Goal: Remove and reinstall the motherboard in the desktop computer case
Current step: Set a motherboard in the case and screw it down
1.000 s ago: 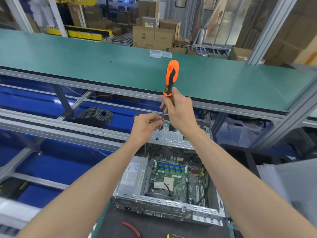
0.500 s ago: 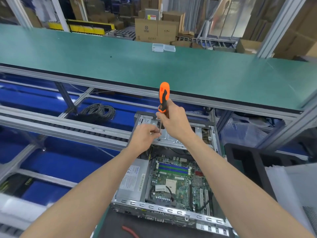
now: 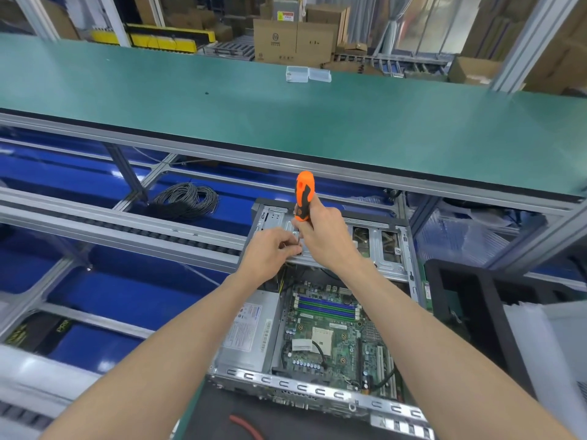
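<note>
Nearest me, the motherboard (image 3: 330, 338) lies flat in the open case (image 3: 317, 393), long axis running away from me toward the drive cage (image 3: 378, 246). Beyond it, my right hand (image 3: 324, 236) grips the screwdriver (image 3: 303, 195) upright, tip down on the cage, while my left hand (image 3: 270, 252) pinches at the tip, what it holds hidden. I judge a cage screw is being worked; next needs steady downward pressure.

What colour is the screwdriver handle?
Orange with black inlay, on the screwdriver handle, head view.
</note>
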Demonstrator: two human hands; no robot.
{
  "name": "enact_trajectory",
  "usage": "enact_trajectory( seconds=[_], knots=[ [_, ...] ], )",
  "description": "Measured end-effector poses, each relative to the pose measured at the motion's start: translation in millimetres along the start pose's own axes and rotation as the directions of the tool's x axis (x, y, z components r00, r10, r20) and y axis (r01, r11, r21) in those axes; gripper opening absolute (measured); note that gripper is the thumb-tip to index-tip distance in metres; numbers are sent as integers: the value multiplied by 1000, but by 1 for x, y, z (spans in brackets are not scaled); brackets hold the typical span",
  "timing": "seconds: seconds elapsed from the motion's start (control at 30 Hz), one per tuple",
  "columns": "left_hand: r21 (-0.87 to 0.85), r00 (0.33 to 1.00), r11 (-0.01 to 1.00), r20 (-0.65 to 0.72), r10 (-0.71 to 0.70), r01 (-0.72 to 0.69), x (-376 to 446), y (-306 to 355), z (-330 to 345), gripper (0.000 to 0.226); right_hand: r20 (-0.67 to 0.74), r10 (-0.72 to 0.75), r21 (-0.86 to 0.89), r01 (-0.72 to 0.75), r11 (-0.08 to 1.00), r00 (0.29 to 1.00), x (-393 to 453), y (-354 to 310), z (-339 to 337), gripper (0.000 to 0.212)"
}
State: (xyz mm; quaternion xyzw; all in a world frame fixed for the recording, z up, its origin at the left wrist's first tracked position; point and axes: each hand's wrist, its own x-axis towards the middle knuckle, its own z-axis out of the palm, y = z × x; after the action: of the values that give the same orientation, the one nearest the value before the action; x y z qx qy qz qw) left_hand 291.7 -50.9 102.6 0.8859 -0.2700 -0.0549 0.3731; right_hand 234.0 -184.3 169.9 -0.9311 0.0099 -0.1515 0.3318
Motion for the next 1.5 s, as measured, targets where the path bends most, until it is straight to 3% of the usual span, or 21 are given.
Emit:
enact_trajectory(
  seconds=[0.27,0.5,0.7,0.9,0.97,1.1,1.17,1.23,1.3,1.5],
  knots=[
    [51,997,997,-46,-62,64,0,3,3,36,-37,-5,-14,4,1000,999,6,4,6,27],
    [65,995,995,-57,-79,82,0,1,5,34,-76,-22,-28,20,999,997,6,3,7,28],
    [51,998,998,-40,-38,40,-1,-1,9,11,-141,21,-85,-33,996,990,5,6,4,31],
    [98,996,993,-53,70,-65,-3,-3,12,11,25,47,31,-47,998,999,9,5,-16,30],
    [105,994,990,-51,99,-94,-4,-2,13,12,75,24,-32,-22,999,997,12,3,-24,27],
    [125,996,988,-26,89,-85,-2,-3,16,16,-139,-133,15,136,991,981,13,-16,-31,35],
    [129,996,988,-26,86,-82,-1,-4,16,16,-185,-183,-118,163,980,966,18,-25,-33,33],
    [120,996,989,-30,87,-83,-1,-5,16,16,-147,-173,-339,115,934,974,23,-30,-33,32],
    [132,995,987,-32,96,-91,-3,-4,16,15,-136,-150,-449,74,891,979,27,-34,-38,35],
    [164,994,981,-14,113,-109,-3,-3,17,15,97,-109,-419,140,897,989,37,-36,-57,28]
  ],
)
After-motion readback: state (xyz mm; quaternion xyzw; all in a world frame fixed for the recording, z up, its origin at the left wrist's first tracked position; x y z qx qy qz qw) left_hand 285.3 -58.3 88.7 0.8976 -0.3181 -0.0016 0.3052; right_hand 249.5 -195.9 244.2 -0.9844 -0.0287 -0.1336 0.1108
